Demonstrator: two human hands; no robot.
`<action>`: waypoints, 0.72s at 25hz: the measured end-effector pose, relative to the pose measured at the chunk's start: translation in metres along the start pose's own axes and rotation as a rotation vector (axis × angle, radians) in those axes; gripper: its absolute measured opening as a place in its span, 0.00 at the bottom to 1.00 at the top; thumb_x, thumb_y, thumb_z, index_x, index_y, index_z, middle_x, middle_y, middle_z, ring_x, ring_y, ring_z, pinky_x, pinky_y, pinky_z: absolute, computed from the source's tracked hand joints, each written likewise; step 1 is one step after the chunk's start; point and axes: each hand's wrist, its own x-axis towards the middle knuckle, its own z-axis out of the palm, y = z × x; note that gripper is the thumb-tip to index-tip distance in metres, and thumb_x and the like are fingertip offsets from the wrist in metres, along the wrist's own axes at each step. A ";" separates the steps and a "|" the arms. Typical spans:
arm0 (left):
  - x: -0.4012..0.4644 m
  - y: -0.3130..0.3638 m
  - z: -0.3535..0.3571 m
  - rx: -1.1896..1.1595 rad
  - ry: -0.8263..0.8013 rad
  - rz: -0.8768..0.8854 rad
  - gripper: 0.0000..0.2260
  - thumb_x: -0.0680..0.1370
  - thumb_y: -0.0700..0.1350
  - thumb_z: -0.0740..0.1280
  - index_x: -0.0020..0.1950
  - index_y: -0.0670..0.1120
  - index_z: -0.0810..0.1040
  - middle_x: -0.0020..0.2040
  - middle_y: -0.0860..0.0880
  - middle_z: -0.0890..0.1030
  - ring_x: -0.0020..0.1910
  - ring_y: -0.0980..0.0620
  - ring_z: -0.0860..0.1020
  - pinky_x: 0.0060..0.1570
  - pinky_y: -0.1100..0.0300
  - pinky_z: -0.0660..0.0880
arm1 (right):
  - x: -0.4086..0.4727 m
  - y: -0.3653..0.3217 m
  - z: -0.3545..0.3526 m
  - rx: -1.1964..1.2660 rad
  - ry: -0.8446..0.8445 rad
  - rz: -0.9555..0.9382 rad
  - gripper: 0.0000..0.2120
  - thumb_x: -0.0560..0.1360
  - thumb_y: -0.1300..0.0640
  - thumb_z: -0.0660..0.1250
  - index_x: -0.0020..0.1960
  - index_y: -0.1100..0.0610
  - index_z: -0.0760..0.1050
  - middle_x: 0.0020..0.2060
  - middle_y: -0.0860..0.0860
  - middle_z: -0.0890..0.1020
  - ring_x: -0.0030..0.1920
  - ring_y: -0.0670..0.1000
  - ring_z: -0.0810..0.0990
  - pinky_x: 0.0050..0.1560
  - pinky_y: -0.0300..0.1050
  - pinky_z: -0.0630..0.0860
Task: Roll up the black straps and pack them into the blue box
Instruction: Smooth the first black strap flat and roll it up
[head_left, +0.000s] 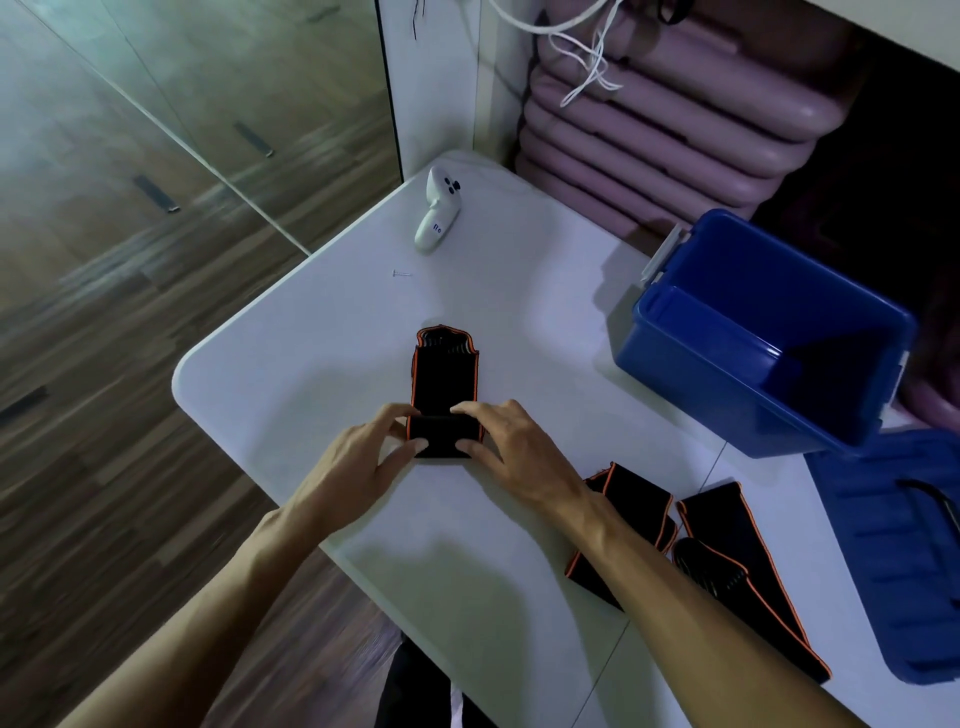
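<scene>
Both hands are on the same black strap (444, 384) mid-table: left hand (363, 457) and right hand (511, 447) each pinch an end of the rolled-up near part, fingers curled over it. The rest lies flat, pointing away. Two more straps (727, 551) sit off to the right, near the blue lid (893, 551). The blue box (769, 332) stands open behind them on the white table (291, 353). A white controller (439, 210) is at the far edge.

strap (444, 384) mid-table (291, 374) | box (691, 364) right | lid (893, 561) before box | controller (439, 213) behind
</scene>
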 end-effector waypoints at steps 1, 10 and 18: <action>0.003 0.002 0.000 -0.035 0.018 -0.054 0.14 0.79 0.52 0.63 0.61 0.48 0.71 0.47 0.55 0.82 0.45 0.53 0.80 0.44 0.60 0.73 | 0.002 -0.002 -0.001 0.060 -0.001 0.043 0.16 0.79 0.52 0.65 0.66 0.53 0.72 0.54 0.53 0.80 0.55 0.52 0.73 0.53 0.46 0.72; 0.031 0.014 0.020 0.042 0.166 -0.395 0.16 0.80 0.56 0.58 0.57 0.45 0.74 0.44 0.44 0.84 0.46 0.40 0.80 0.40 0.53 0.72 | 0.035 -0.005 0.013 0.124 0.135 0.308 0.12 0.80 0.52 0.63 0.60 0.57 0.74 0.49 0.57 0.84 0.49 0.59 0.82 0.49 0.54 0.79; 0.002 -0.003 0.031 0.443 0.227 0.053 0.22 0.78 0.56 0.63 0.67 0.45 0.74 0.66 0.45 0.75 0.61 0.46 0.76 0.48 0.51 0.80 | 0.027 0.002 0.013 -0.080 0.224 0.135 0.11 0.78 0.47 0.66 0.50 0.55 0.76 0.46 0.53 0.77 0.49 0.56 0.74 0.42 0.48 0.75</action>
